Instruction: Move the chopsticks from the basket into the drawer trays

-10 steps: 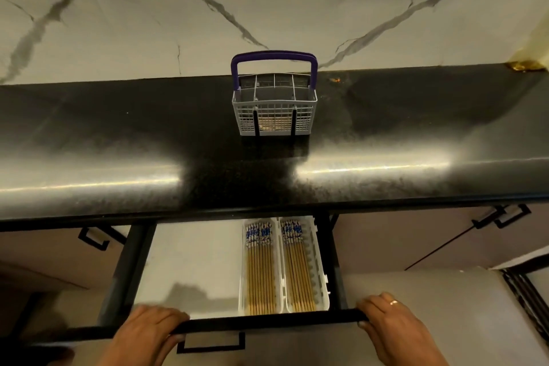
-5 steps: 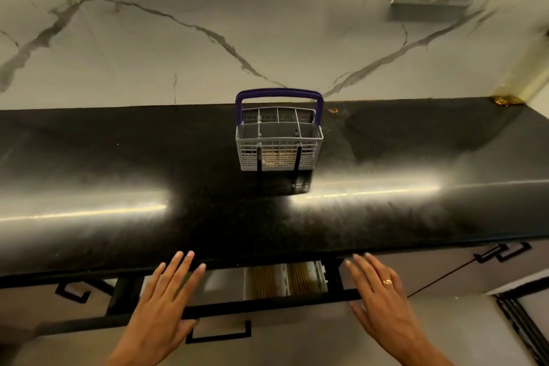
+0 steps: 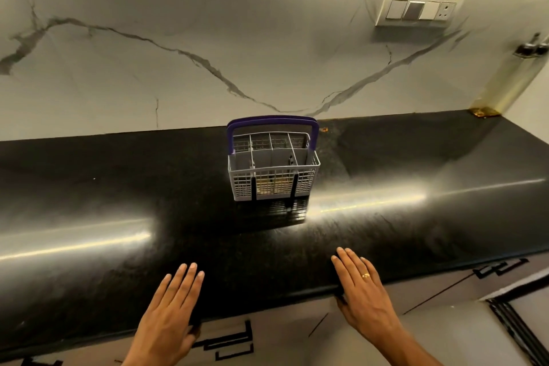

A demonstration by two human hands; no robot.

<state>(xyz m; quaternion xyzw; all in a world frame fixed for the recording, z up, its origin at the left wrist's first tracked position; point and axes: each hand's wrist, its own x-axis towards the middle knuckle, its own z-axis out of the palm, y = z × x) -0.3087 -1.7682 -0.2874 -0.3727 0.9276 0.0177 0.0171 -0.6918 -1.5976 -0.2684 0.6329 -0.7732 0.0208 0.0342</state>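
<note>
A grey cutlery basket (image 3: pixel 273 178) with a purple handle (image 3: pixel 271 121) stands upright near the back of the black counter (image 3: pixel 118 202). Its compartments look bare from above; a tan patch shows through the front mesh. The drawer is pushed in under the counter edge, and only its black handle (image 3: pixel 230 342) shows. The trays and chopsticks are hidden. My left hand (image 3: pixel 170 315) and my right hand (image 3: pixel 361 294), which wears a ring, lie with straight fingers over the counter's front edge, holding nothing.
A marble wall rises behind the counter, with a switch panel (image 3: pixel 420 10) at the upper right. More cabinet handles (image 3: pixel 502 269) sit under the counter on the right. A small orange speck (image 3: pixel 324 129) lies beside the basket.
The drawer has gone from wide open to pushed in. My hands let go of its front and now lie flat over the counter edge. The view has tilted upward.
</note>
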